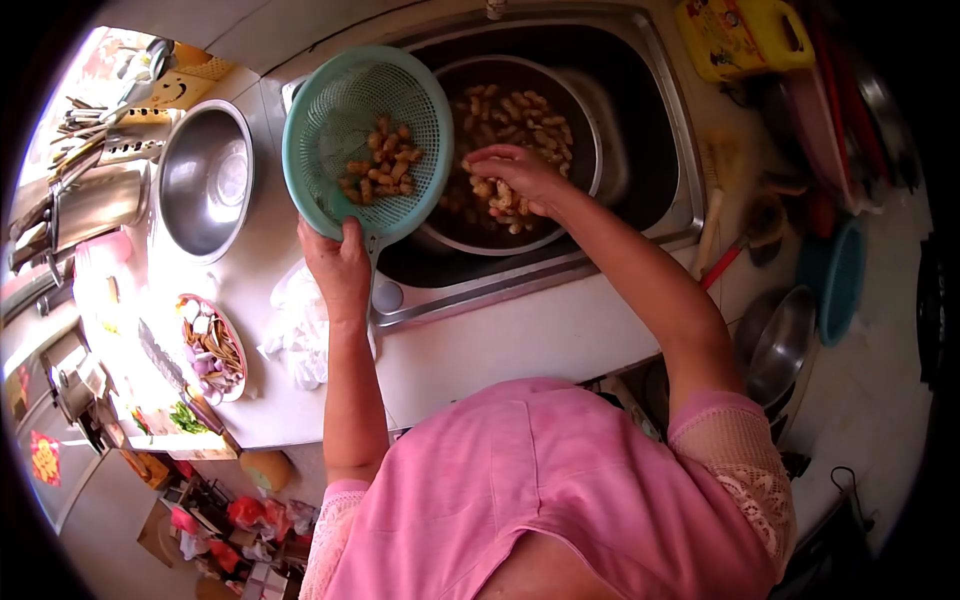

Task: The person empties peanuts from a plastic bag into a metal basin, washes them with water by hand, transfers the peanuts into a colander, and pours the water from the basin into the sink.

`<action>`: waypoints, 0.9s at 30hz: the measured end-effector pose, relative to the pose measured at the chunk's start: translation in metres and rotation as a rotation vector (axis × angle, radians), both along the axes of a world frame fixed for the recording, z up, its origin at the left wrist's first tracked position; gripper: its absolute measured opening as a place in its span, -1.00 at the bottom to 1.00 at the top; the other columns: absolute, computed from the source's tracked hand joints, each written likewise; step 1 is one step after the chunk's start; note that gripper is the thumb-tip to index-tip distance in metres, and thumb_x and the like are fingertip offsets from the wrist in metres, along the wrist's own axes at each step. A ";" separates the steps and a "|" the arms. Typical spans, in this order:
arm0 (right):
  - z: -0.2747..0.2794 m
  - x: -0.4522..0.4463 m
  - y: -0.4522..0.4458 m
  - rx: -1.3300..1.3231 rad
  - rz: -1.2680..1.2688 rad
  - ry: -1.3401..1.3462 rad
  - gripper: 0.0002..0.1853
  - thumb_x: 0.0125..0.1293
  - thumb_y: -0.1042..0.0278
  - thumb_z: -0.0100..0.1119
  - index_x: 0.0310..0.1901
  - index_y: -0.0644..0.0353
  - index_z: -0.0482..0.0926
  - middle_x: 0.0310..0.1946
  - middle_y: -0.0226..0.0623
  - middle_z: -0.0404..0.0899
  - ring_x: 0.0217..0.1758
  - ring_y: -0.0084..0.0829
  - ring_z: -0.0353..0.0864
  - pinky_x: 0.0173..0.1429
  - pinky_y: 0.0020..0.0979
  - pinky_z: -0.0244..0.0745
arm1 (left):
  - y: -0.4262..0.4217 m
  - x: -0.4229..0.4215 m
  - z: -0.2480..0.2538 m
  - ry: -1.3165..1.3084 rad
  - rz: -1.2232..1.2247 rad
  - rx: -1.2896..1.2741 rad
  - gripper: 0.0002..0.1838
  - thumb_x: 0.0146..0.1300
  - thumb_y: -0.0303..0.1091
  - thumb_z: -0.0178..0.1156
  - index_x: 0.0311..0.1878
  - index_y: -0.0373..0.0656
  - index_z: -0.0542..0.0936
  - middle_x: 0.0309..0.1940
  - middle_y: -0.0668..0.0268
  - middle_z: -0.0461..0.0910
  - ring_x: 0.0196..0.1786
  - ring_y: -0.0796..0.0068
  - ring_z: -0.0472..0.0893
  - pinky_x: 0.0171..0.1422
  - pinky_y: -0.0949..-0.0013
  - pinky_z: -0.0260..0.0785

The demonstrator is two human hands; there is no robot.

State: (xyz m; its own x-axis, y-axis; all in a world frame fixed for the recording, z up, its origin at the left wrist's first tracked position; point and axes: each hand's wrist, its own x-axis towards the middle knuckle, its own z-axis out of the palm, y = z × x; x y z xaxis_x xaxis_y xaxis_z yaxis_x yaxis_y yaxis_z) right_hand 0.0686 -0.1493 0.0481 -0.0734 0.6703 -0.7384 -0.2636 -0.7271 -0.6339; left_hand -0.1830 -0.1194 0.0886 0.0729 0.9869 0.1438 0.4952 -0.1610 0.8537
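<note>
My left hand [338, 262] grips the near rim of a mint-green plastic colander [320, 110], tilted over the left edge of the sink. Some unshelled peanuts [385, 160] lie together inside it. My right hand [520, 178] is curled round a handful of wet peanuts [503, 200], just above the water. Below it, a wide metal basin [597, 150] stands in the sink, with many more peanuts [520, 120] in murky water. The colander overlaps the basin's left side and hides part of it.
The steel sink [690, 190] is set into a white counter [450, 370]. To the left are a metal bowl [205, 180], a plate of chopped ingredients [213, 350], a knife [160, 355] and a crumpled plastic bag [300, 325]. A yellow jug [745, 40] stands at the upper right.
</note>
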 end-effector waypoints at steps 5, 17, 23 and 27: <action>0.065 -0.016 0.034 0.366 0.124 -0.197 -0.45 0.20 -0.07 0.00 0.10 0.15 0.34 -0.01 -0.26 0.43 0.02 -0.35 0.43 -0.09 -0.24 0.49 | -0.003 0.008 -0.003 -0.167 -0.026 -0.240 -0.69 0.05 -0.54 0.06 -0.08 -0.33 0.38 -0.19 0.16 0.42 -0.16 0.35 0.45 -0.03 0.37 0.27; -0.084 -0.020 -0.009 0.613 0.571 -1.414 -0.39 0.05 -0.17 0.06 0.08 0.03 0.36 -0.02 -0.05 0.35 0.09 -0.06 0.29 0.12 -0.16 0.28 | -0.001 -0.017 0.029 -0.301 0.173 -0.381 -0.74 0.13 -0.47 0.07 -0.08 -0.32 0.43 -0.24 0.30 0.52 -0.23 0.54 0.48 -0.11 0.49 0.32; -0.104 -0.056 -0.007 0.401 0.601 -0.946 -0.41 -0.03 0.01 0.21 0.06 0.07 0.39 0.02 -0.02 0.33 0.09 -0.16 0.36 0.12 -0.19 0.31 | -0.002 -0.018 0.022 -0.325 0.153 -0.382 -0.71 0.13 -0.48 0.06 -0.06 -0.32 0.41 -0.24 0.27 0.52 -0.25 0.52 0.49 -0.12 0.49 0.33; -0.070 -0.023 -0.008 0.257 0.414 -0.511 -0.48 -0.02 0.24 0.22 0.01 0.21 0.36 -0.16 -0.13 0.47 -0.11 -0.27 0.49 -0.06 -0.29 0.44 | -0.001 -0.015 0.024 -0.277 0.128 -0.345 -0.68 0.12 -0.51 0.05 -0.02 -0.31 0.38 -0.22 0.28 0.51 -0.24 0.54 0.48 -0.11 0.50 0.32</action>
State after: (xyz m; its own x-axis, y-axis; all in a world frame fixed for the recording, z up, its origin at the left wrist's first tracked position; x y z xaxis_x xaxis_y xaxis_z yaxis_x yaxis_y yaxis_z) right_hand 0.0454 -0.1572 -0.0221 -0.0461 0.8198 -0.5707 0.3792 -0.5142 -0.7693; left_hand -0.1979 -0.1201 0.1128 -0.0477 0.9791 -0.1979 0.2381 0.2036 0.9497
